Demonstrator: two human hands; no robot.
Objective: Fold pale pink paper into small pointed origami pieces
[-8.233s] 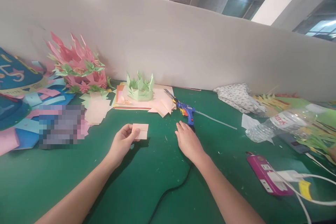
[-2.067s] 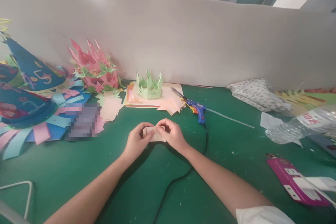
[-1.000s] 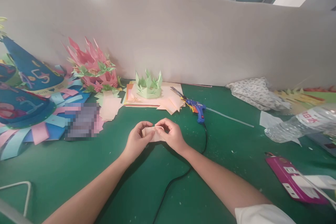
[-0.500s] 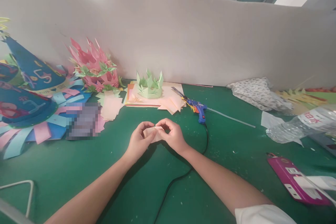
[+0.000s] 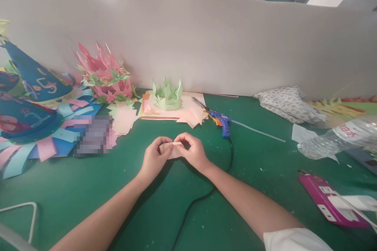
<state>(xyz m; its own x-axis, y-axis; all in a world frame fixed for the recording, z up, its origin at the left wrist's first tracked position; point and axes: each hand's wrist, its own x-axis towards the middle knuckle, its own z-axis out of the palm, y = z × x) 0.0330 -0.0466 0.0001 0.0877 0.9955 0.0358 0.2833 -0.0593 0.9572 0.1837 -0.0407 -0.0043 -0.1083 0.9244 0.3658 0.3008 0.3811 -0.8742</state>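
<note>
Between my two hands is a small pale pink piece of paper (image 5: 176, 152), with a folded edge along its top. My left hand (image 5: 156, 157) pinches its left side between thumb and fingers. On the right side, my right hand (image 5: 193, 151) grips the same paper, its thumb close to the left one. Both hands are just above the green table (image 5: 165, 204), and parts of the paper are hidden behind the fingers. Beyond them a light green paper crown (image 5: 167, 97) stands on stacked paper sheets (image 5: 193, 100).
A blue glue gun (image 5: 225, 123) lies behind my right hand, its black cord (image 5: 191, 205) running under my right forearm. Right are a plastic bottle (image 5: 341, 137) and a magenta power strip (image 5: 330, 200). Left stand blue paper hats (image 5: 32, 115) and a pink paper crown (image 5: 107, 74).
The thumbs and the paper have shifted slightly, and the fold along the paper's top edge now shows more plainly. Both hands keep their hold in nearly the same place.
</note>
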